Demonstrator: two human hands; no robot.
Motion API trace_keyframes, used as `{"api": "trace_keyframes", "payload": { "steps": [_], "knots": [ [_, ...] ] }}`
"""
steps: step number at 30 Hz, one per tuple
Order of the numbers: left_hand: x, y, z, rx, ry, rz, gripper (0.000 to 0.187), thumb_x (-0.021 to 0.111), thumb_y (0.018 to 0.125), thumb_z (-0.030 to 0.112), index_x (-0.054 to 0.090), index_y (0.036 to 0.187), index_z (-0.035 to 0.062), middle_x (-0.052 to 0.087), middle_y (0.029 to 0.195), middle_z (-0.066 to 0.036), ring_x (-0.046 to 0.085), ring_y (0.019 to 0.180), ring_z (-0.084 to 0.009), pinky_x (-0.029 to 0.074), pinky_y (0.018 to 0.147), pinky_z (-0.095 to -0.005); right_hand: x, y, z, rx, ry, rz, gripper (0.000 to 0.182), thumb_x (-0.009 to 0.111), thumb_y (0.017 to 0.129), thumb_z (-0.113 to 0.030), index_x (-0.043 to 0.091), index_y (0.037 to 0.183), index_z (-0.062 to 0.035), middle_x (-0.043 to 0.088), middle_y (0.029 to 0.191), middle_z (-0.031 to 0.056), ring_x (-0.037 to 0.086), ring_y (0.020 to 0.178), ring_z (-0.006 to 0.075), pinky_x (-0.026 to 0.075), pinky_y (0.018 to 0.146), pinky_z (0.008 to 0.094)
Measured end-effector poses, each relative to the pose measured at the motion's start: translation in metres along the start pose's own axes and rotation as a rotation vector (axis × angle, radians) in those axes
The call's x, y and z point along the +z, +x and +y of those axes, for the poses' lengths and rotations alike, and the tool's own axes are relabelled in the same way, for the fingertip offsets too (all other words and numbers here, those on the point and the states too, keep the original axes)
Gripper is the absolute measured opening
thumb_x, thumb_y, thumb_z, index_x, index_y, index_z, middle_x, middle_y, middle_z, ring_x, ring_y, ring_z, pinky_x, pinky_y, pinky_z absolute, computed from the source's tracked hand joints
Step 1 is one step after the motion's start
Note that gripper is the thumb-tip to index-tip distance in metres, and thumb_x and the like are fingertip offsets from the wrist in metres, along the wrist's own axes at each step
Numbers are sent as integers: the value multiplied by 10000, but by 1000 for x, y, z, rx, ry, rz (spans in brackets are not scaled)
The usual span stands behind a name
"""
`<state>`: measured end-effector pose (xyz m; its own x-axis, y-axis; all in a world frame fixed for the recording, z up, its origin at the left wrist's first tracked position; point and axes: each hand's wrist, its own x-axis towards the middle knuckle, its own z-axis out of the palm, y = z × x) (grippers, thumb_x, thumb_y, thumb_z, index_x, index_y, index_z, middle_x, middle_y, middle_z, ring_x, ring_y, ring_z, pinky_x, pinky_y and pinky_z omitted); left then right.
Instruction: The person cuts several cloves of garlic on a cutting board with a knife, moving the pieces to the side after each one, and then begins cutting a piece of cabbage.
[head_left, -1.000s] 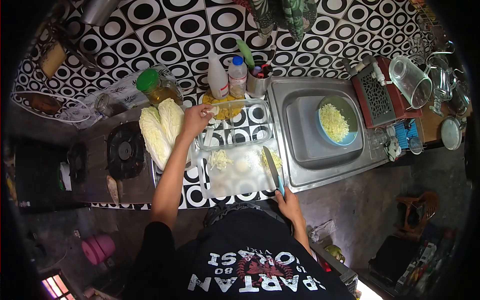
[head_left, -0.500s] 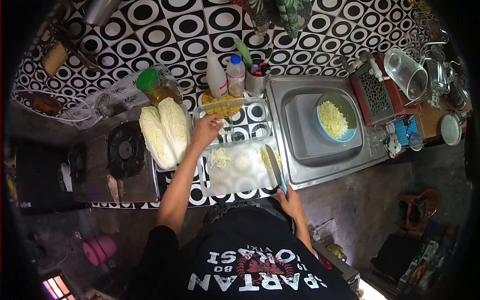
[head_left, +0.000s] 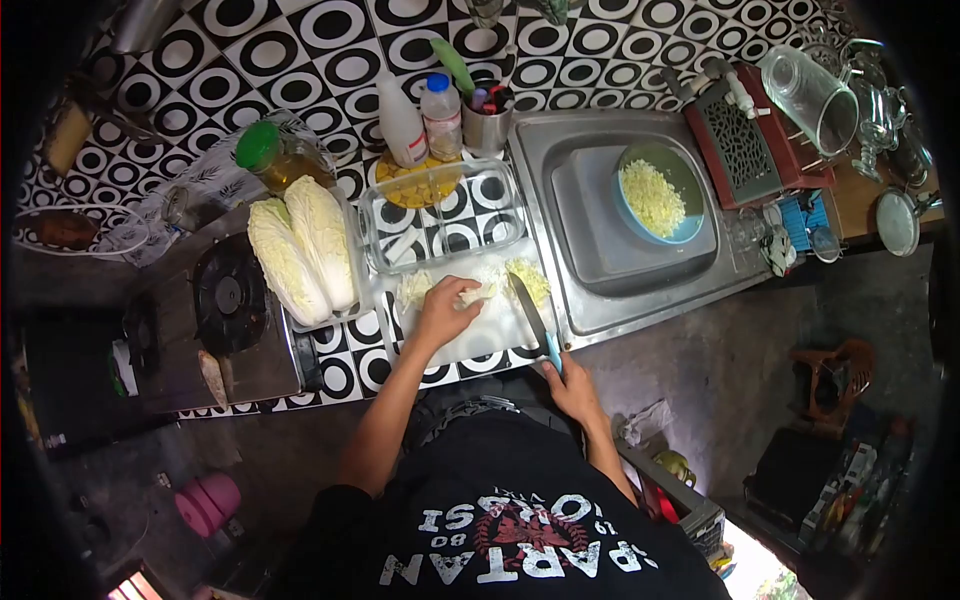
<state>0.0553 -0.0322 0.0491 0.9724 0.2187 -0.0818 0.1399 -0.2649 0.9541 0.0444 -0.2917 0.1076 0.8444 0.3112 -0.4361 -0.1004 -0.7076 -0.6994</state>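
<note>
My right hand (head_left: 572, 386) is closed round the blue handle of a knife (head_left: 530, 312), its blade over the cutting board (head_left: 470, 345) beside chopped cabbage (head_left: 534, 283). Over the board's middle, my left hand (head_left: 448, 312) has its fingers curled at a pale cabbage piece (head_left: 480, 293). Shredded cabbage (head_left: 412, 289) lies left of that hand. Behind the board, a clear divided container (head_left: 440, 262) holds a white piece (head_left: 402, 245). Two napa cabbages (head_left: 305, 250) lie in a tray to the left. A blue bowl (head_left: 622, 200) of chopped cabbage sits in the sink.
A stove (head_left: 230, 300) stands at the left. Behind the container are a white bottle (head_left: 402, 125), a blue-capped bottle (head_left: 442, 120) and a metal utensil cup (head_left: 488, 128). The sink (head_left: 600, 270) adjoins the board's right side. A red rack (head_left: 745, 140) and glassware (head_left: 815, 100) are at the right.
My left hand has moved from the clear container down to the cabbage piece on the board. The knife stays in my right hand near the chopped pile. The camera view has shifted.
</note>
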Motion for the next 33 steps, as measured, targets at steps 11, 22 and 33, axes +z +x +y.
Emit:
{"api": "trace_keyframes", "payload": {
  "steps": [11, 22, 33],
  "knots": [
    [25, -27, -42, 112, 460, 105, 336, 670, 741, 77, 620, 1072, 36, 562, 987, -136, 544, 926, -320, 451, 830, -373, 32, 4, 8, -13, -78, -88, 293, 511, 905, -277, 529, 918, 15, 590, 783, 300, 552, 819, 493, 421, 715, 534],
    [21, -35, -28, 152, 454, 262, 287, 730, 692, 95, 654, 953, 2, 577, 907, -142, 561, 824, -316, 460, 762, -369, 48, 10, -4, -35, -172, -194, 300, 459, 928, -288, 486, 938, 11, 589, 771, 315, 554, 792, 510, 427, 721, 554],
    [22, -38, -34, 18, 486, 119, 76, 628, 769, 59, 670, 799, 2, 605, 812, -169, 579, 772, -349, 469, 722, -413, 65, 11, 6, 8, -409, -176, 279, 399, 949, -293, 435, 954, -16, 607, 763, 284, 582, 766, 489, 446, 680, 570]
  ]
}}
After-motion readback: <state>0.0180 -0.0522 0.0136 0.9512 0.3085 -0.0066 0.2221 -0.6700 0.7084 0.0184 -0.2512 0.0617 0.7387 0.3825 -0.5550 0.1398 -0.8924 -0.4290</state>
